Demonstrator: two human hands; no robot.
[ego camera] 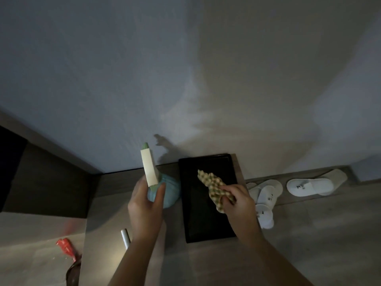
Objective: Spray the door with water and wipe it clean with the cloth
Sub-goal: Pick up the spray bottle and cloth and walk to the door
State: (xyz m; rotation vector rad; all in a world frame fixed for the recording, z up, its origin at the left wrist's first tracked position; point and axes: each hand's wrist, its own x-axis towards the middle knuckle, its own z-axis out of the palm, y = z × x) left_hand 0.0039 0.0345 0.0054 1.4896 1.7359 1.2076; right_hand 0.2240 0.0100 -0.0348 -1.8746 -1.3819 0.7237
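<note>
My left hand (145,205) grips a spray bottle (162,191) with a pale blue body and a cream and green head, whose nozzle points up toward the pale wall. My right hand (237,200) clutches a bunched green-and-tan checkered cloth (212,185) above a black tray (208,223). Both hands hover over a narrow grey tabletop (175,265). The room is dim, and I cannot tell whether the flat pale surface (185,69) filling the upper view is the door.
Several white slippers (268,195) lie on the floor to the right of the table. A small white tube (125,238) rests on the tabletop by my left wrist. A red packet (66,247) lies at lower left, and a dark panel (45,178) stands on the left.
</note>
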